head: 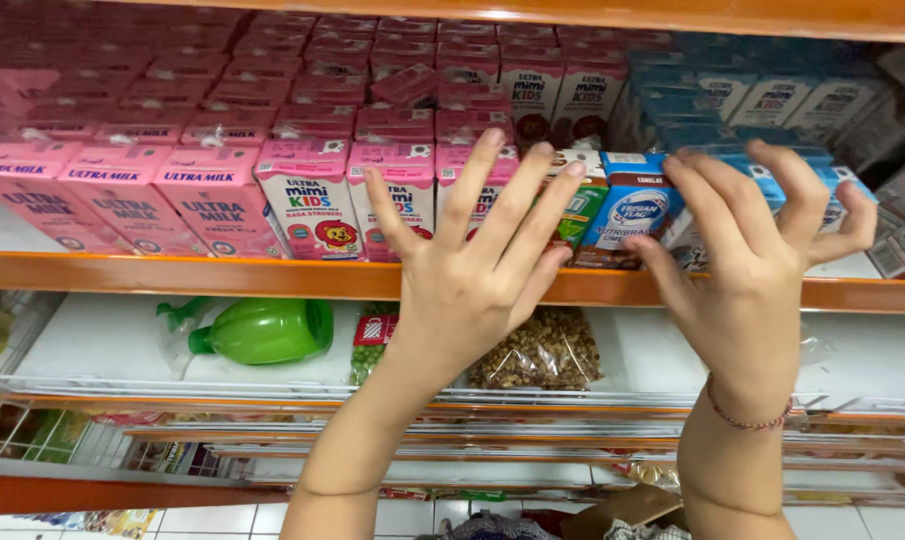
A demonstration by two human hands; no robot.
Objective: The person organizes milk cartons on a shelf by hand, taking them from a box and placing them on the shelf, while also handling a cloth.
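Observation:
Both my hands are raised in front of a shop shelf stocked with small drink cartons. My left hand (477, 265) has its fingers spread over the pink cartons (397, 190) and a green carton (579, 205) at the shelf's front; it holds nothing. My right hand (752, 260), with a red thread bracelet at the wrist, has its fingers curled and apart against the blue cartons (637, 205) at the right. Whether its fingertips press on a carton is hard to tell.
The orange shelf edge (172, 275) runs across the view. Larger pink cartons (112, 195) fill the left, blue ones (772, 95) the back right. On the white shelf below lie a green bottle (267, 330), a bag of green peas (370, 345) and a bag of brown nuts (547, 350).

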